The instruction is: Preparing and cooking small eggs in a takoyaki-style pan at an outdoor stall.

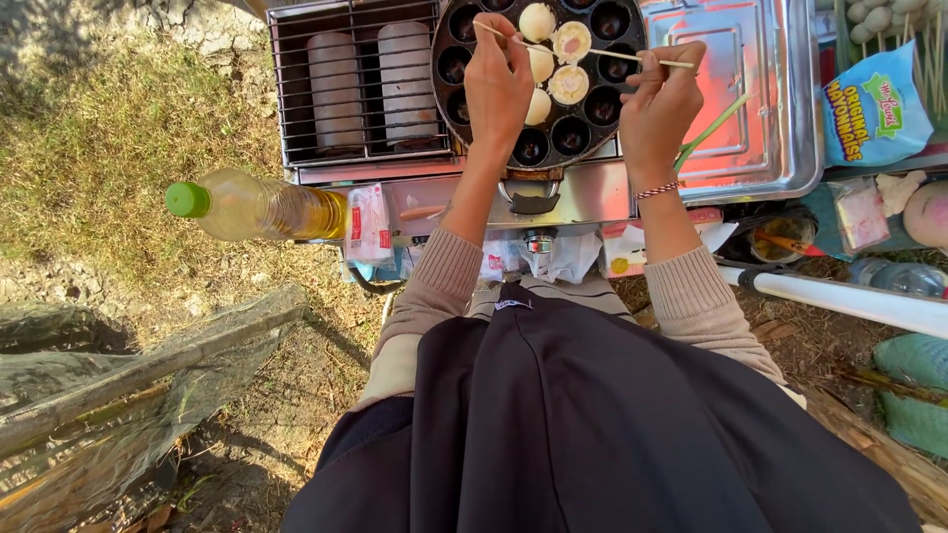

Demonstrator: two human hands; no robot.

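Seen from above, both arms in beige sleeves stretched fwd over a round black pan (592,118) with many cups.

Left hand (497,84): fingers closed together, pinching a thin wooden skewer (513,38). Skewer running from above this hand toward the right, tip among the batter balls (555,61). Directly right of the knuckles, pale half-cooked balls sitting in the cups; two with pinkish filling open on top, others already round. Below this hand, pan handle and the gas burner knob. Left of it, a wire grill rack (355,84) with two grey cylinders under. Further left and lower, an oil bottle (259,205) w/ green cap lying on its side, just beside a small white-red packet.

Right hand (660,109): fingers curled, pinching a 2nd skewer (657,61), lying almost flat, pointing left toward the balls. Also a green stick (713,126) sticking out under this hand to the right; cannot tell exactly how gripped. Beaded bracelet at the wrist. Behind and right of this hand, a shiny metal tray (760,99). Further right, a blue sauce pouch (874,109); above it, pale balls on sticks.

Below the wrists, dark apron, dry ground w/ grass at left.
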